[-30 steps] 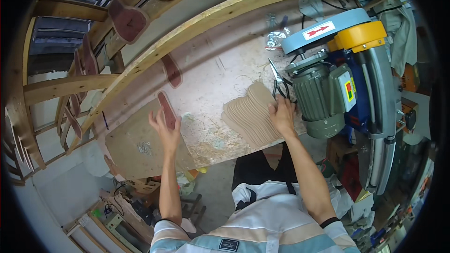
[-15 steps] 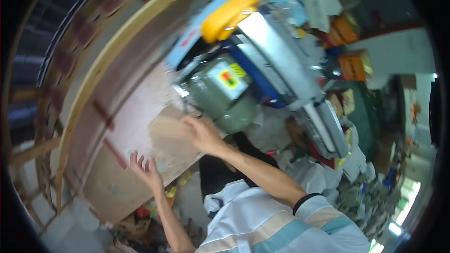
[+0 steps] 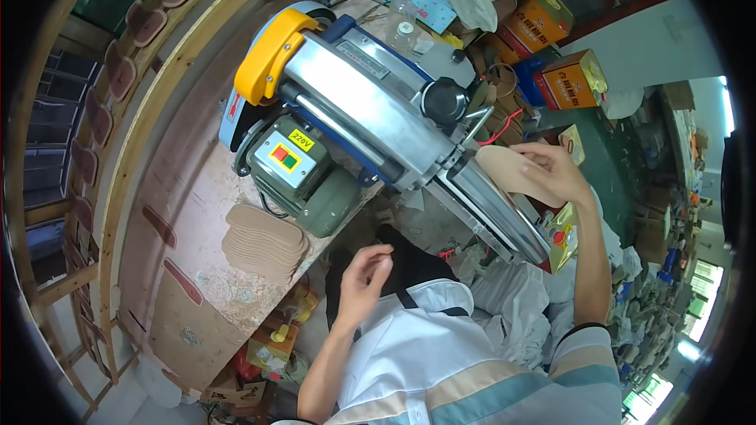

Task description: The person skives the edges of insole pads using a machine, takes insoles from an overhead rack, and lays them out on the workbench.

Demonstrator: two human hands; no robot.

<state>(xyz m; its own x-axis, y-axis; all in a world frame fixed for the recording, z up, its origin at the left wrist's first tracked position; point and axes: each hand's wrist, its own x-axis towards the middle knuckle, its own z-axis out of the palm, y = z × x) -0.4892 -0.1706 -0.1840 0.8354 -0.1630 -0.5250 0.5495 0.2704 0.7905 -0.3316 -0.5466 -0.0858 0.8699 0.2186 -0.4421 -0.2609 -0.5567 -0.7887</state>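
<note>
My right hand [image 3: 557, 173] grips a flat beige insole [image 3: 508, 171] by its outer end, with the fingers bent over it. The insole lies against the long metal rollers [image 3: 492, 208] at the right end of a bench machine [image 3: 358, 98]. In front of my body, my left hand [image 3: 364, 282] hangs free, loosely curled with a gap between thumb and fingers and nothing in it. A stack of similar beige insoles [image 3: 265, 242] rests on the bench [image 3: 228, 181], beside the machine's green motor [image 3: 303, 177].
Red-brown insoles [image 3: 122, 75] line a wooden rack [image 3: 161, 71] along the left. Orange tins [image 3: 571, 81] stand behind the rollers, with a gold tin [image 3: 563, 244] near their end. Clear bottles [image 3: 404, 31] are behind the machine. Plastic bags [image 3: 508, 287] lie below the rollers.
My right hand has moved from beside the insole stack to the rollers and now holds an insole there. My left hand has shifted right, toward my body. The view has turned right.
</note>
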